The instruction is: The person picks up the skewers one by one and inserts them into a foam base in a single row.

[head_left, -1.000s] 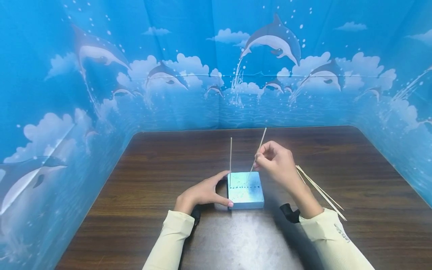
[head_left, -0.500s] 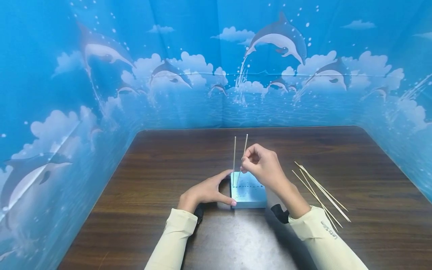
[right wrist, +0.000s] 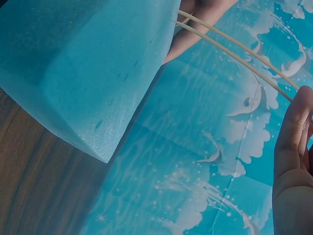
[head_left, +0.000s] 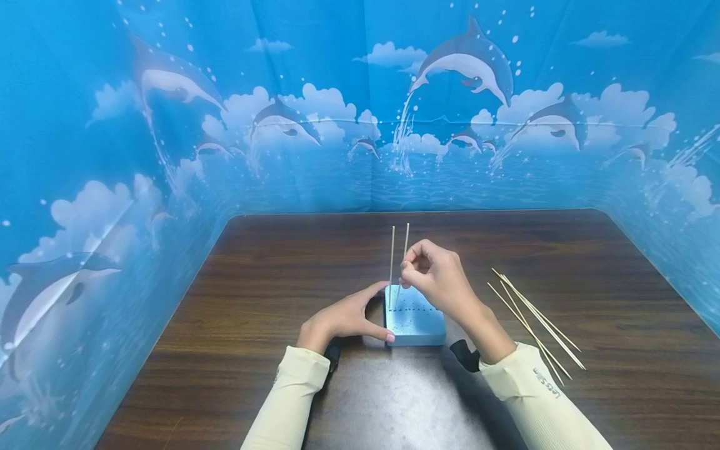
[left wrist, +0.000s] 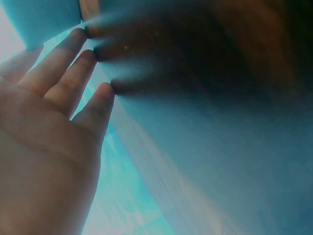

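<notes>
Where the light-blue square foam block (head_left: 416, 328) sits: on the dark brown wood-grain desk (head_left: 253, 281), taken as the clock's centre, 12 being the far edge.
Row of small dark holes (head_left: 419, 309): across the block's top, from 9 to 3 o'clock.
Bare left hand (head_left: 340, 317): at 9 o'clock, gripping the block between thumb on the near side and forefinger on the far side.
Bare right hand (head_left: 444, 275): at 1 o'clock, thumb and forefinger pinching a thin pale wooden stick (head_left: 407, 237).
Pinched stick: leaning slightly towards 1 o'clock, its foot near the row's 9 o'clock end; whether it is seated in a hole, I cannot tell.
Standing thin pale wooden stick (head_left: 392, 256): nearly upright on the block, just beside the pinched one.
Loose thin pale wooden sticks (head_left: 542, 322): on the desk at 3 o'clock, some crossing, apart from the block.
</notes>
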Tool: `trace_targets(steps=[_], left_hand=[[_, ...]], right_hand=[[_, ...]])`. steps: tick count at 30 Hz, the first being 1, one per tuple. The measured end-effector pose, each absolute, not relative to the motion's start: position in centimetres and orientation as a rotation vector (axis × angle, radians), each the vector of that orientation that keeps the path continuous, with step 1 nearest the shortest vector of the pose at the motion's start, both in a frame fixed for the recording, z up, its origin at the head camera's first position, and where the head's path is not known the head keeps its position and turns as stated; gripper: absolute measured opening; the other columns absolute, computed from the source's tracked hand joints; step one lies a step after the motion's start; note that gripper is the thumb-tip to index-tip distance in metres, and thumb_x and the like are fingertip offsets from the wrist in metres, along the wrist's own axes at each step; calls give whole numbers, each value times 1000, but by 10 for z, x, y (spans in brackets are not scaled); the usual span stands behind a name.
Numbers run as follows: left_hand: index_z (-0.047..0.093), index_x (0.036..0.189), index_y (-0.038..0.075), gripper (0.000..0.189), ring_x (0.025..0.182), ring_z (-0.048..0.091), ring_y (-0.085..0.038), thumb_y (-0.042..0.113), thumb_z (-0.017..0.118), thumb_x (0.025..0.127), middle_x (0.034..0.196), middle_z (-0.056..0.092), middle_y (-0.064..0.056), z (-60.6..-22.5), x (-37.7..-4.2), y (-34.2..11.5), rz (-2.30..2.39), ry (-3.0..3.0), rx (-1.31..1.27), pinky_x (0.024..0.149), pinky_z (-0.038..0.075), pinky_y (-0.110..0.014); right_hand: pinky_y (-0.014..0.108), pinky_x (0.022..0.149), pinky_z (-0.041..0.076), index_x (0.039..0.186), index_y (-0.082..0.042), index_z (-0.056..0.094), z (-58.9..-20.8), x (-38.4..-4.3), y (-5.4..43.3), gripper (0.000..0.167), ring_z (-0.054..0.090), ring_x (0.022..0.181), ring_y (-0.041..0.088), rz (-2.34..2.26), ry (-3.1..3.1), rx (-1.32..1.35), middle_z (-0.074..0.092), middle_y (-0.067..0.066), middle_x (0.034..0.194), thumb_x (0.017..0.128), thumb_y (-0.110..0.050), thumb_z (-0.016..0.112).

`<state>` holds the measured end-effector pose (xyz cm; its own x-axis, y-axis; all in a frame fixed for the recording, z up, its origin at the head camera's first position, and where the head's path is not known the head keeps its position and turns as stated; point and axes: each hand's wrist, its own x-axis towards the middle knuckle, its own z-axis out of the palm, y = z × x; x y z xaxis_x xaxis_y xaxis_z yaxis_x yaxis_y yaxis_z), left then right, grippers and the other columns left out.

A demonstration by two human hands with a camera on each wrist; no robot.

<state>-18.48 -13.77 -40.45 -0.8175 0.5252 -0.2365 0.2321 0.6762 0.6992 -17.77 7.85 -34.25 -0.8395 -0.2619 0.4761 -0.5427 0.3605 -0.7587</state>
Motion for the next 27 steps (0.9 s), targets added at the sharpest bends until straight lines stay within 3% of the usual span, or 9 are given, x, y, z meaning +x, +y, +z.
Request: trace_targets(steps=[12,27], left_hand=[[25,158,24,110,147,28,-19,54,85,71,162,29,0,-404,-187,-137,952,2470,613,118,29,-48],[25,158,24,111,148,28,-20,53,86,70,162,29,1,-405,-186,-137,969,2468,593,117,29,-49]], right_hand=[[24,50,46,87,-2,59,-347,-179,79,4,65,59,13,1493,-2356,726,65,-1,66,85,1,60],[24,53,51,86,-7,59,-352,-177,77,11,64,60,8,1475,-2321,743,65,-2,69,87,4,62]])
